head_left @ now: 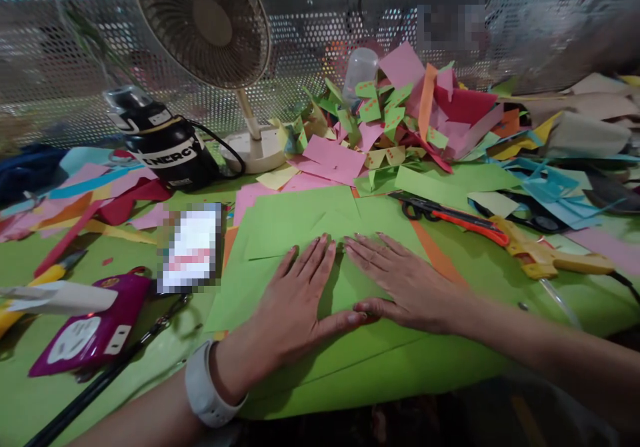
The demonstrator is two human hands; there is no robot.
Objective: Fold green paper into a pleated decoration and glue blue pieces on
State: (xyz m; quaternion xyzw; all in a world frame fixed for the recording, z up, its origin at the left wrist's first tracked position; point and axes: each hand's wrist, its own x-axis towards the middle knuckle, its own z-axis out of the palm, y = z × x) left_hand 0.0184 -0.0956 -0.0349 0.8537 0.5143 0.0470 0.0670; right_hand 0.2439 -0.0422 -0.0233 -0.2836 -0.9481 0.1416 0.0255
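Note:
Both hands lie flat on green paper (240,300) in the middle of the table. My left hand (300,297), below a grey wristband (205,384), has its fingers stretched out and pointing away from me. My right hand (400,277) lies beside it, palm down, its thumb tip meeting the left thumb. A smaller green sheet (290,224) sits on top, its near edge at my fingertips. Orange paper (440,254) shows from under the stack on the right, and pink paper (245,200) at its far left corner. Neither hand grips anything.
Right of the papers lie a box cutter (470,224), scissors (413,210) and a yellow glue gun (535,254). On the left are a phone (193,247), a purple packet (100,327) and a black bottle (170,150). A fan (255,147) and heaped paper scraps (380,117) stand behind.

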